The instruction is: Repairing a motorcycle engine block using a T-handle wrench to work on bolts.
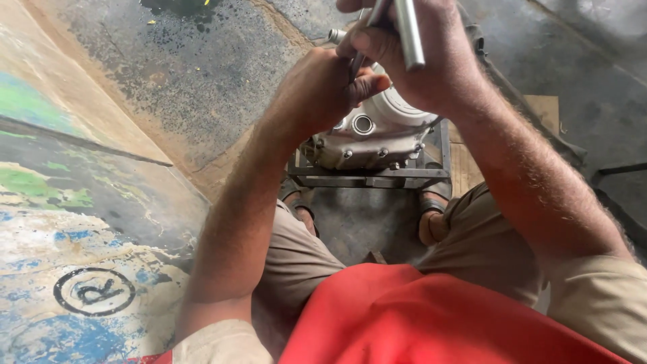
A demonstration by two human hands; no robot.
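My left hand (pixel 322 87) is closed around a thin metal tool shaft just above a silver engine casing (pixel 377 138). My right hand (pixel 418 54) grips a shiny steel rod (pixel 409 34) that points toward the camera, held right over the left hand. The casing has a round bore and several bolts along its edge. It rests on a dark metal frame stand (pixel 367 176) between my knees. The tool's tip is hidden behind my hands.
A worn concrete floor (pixel 195 74) lies beyond the stand. A painted, peeling wall surface (pixel 74 222) rises on the left. A wooden board (pixel 542 111) and a dark metal bar (pixel 617 168) sit to the right. My sandalled feet flank the stand.
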